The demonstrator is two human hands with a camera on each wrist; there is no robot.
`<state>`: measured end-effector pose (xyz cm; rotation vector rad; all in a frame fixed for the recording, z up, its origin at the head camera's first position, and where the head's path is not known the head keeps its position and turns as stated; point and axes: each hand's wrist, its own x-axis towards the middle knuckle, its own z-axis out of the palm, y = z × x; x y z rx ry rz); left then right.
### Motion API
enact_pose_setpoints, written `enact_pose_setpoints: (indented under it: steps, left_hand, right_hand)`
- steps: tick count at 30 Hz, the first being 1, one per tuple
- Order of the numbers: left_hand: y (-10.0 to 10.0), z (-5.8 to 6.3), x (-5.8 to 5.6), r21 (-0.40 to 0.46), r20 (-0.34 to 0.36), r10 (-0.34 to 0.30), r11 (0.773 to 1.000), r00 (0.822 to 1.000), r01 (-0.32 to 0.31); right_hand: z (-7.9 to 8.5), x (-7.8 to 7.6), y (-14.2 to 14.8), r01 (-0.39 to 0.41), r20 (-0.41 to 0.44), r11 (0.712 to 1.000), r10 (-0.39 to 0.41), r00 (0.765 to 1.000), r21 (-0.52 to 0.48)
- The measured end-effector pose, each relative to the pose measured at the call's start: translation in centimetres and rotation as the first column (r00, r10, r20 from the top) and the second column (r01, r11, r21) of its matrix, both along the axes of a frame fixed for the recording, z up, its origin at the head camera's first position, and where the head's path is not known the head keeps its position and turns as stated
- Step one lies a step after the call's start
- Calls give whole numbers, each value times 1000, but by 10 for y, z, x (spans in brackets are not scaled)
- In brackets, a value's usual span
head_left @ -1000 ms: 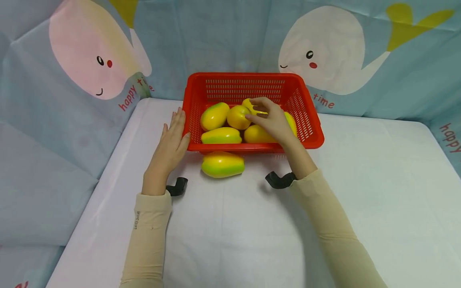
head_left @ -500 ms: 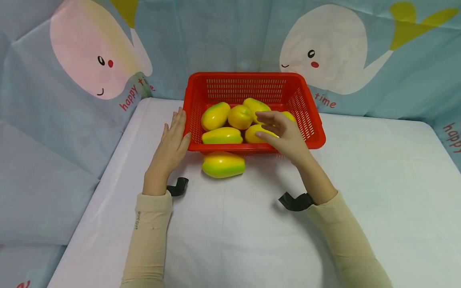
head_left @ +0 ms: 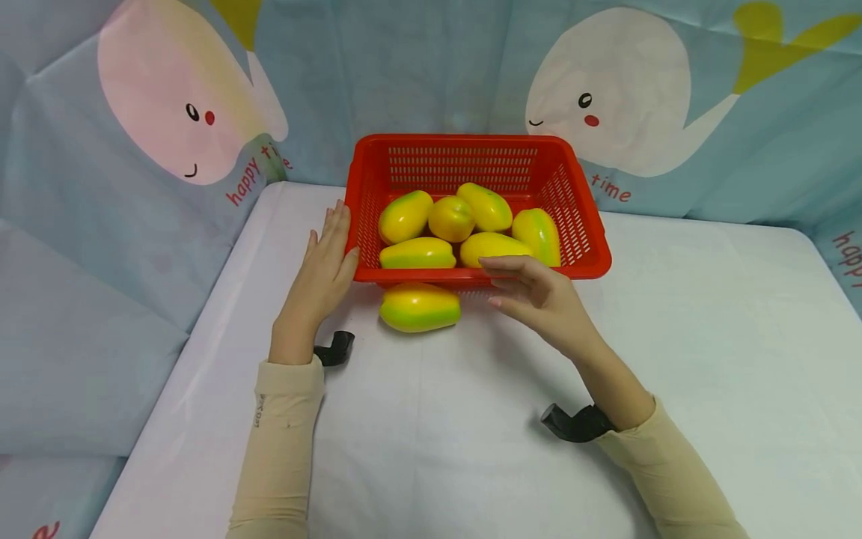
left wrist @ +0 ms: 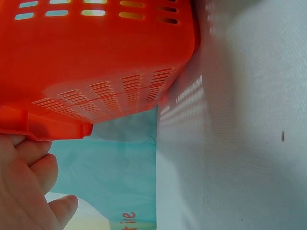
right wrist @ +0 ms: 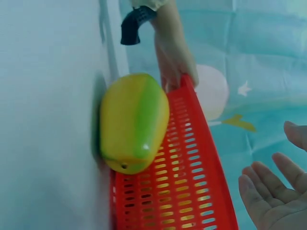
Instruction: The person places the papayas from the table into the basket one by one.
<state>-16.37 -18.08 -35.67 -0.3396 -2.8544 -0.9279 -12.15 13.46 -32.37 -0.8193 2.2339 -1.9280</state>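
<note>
A red plastic basket [head_left: 471,275] holds several yellow-green papayas, one of them [head_left: 417,254] at the front left inside. Another papaya [head_left: 420,308] lies on the table just outside the basket's front wall; the right wrist view shows its green stripe and stem end. My left hand [head_left: 318,269] rests with extended fingers against the basket's left rim, its fingertips partly hidden under the rim in the left wrist view. My right hand [head_left: 545,303] hovers in front of the basket's front rim, right of the outside papaya, fingers loosely bent and holding nothing.
A white cloth [head_left: 431,449] covers the table. Behind the basket hangs a blue curtain [head_left: 431,75] printed with whales. A black curved piece sits at each wrist, such as the right one [head_left: 575,424].
My right hand has drawn back from above the papayas inside the basket toward the front, past the front rim. My left hand stays at the left rim.
</note>
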Motion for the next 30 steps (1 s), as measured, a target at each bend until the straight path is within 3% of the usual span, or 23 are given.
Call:
enact_pose_setpoints:
  steps: [8, 17, 25, 30]
  left_hand:
    - [-1, 0, 1, -6, 1, 0, 1000, 1000, 0]
    - [0, 0, 0, -2, -5, -6, 1000, 1000, 6]
    - [-1, 1, 0, -2, 2, -6, 1000, 1000, 6]
    - [-1, 0, -1, 4, -3, -10, 1000, 1000, 10]
  right_hand:
    - [-9, 3, 2, -71, 18, 995, 70, 997, 63]
    - [-26, -3, -2, -144, 60, 977, 136, 989, 160]
    - [-48, -12, -4, -123, 75, 964, 108, 991, 237]
    - [-56, -14, -8, -101, 126, 962, 71, 989, 255]
